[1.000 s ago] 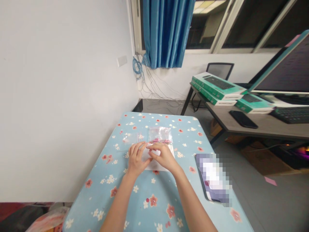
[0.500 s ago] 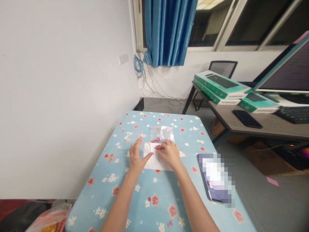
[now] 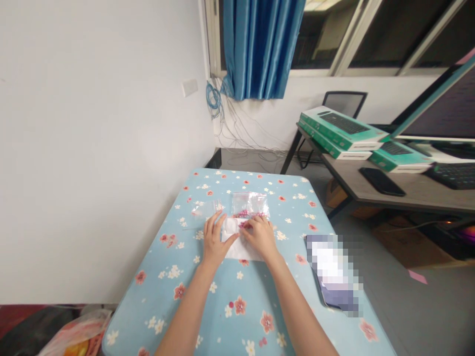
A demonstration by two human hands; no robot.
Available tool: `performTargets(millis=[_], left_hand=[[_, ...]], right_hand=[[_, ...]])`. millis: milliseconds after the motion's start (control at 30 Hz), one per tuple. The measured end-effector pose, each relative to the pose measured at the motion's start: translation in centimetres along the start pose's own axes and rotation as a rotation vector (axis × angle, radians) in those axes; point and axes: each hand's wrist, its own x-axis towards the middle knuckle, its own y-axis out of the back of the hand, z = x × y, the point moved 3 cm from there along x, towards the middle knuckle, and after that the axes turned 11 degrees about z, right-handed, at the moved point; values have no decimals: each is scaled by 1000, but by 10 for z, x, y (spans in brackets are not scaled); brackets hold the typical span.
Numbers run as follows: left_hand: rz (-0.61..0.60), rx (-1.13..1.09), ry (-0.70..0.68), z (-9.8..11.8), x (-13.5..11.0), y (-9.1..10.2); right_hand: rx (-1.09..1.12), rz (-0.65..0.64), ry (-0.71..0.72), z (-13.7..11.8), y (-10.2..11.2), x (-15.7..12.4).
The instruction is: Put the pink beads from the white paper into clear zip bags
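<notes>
A white sheet (image 3: 237, 251) lies flat on the flowered table, with a small cluster of pink beads (image 3: 242, 225) on its upper part. My right hand (image 3: 261, 239) rests over the sheet's right side, thumb and forefinger pinched together at these beads; exactly how many are between them is hidden. At the sheet's left edge is my left hand (image 3: 215, 243), fingers apart and thumb stretched toward the beads, holding nothing. Just beyond the sheet lies a clear zip bag (image 3: 250, 201) with more pink beads along its near end. Left of it is another clear bag (image 3: 203, 208).
A thin needle-like rod (image 3: 190, 229) lies left of my left hand. A phone or tablet (image 3: 328, 291), its screen blurred out, sits at the right of the table (image 3: 237, 282). The white wall (image 3: 92, 148) borders the left side; a desk with keyboard boxes (image 3: 341, 129) stands right.
My left hand has shifted slightly right, closer to the sheet's edge and the beads. The right hand stays pinched at the beads; the view has tilted a little.
</notes>
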Motion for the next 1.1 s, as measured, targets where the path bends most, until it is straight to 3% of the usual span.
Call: performTargets(millis=[267,367,733,933,1100], left_hand=[[4,-13,8,1,-1,1],[18,-2,9,2,-1,2],[10,-10,4,2,-2,2],[-7,-14,27,1,-1,2],[5,12,44,1,0,4]], right_hand=[[458,94,71,-20,47,12],[536,89,93,-30,60,10],[541,25,156,-41,53,7],[581,91,-6,-8,59,13],[231,-44,-65,36,46,11]])
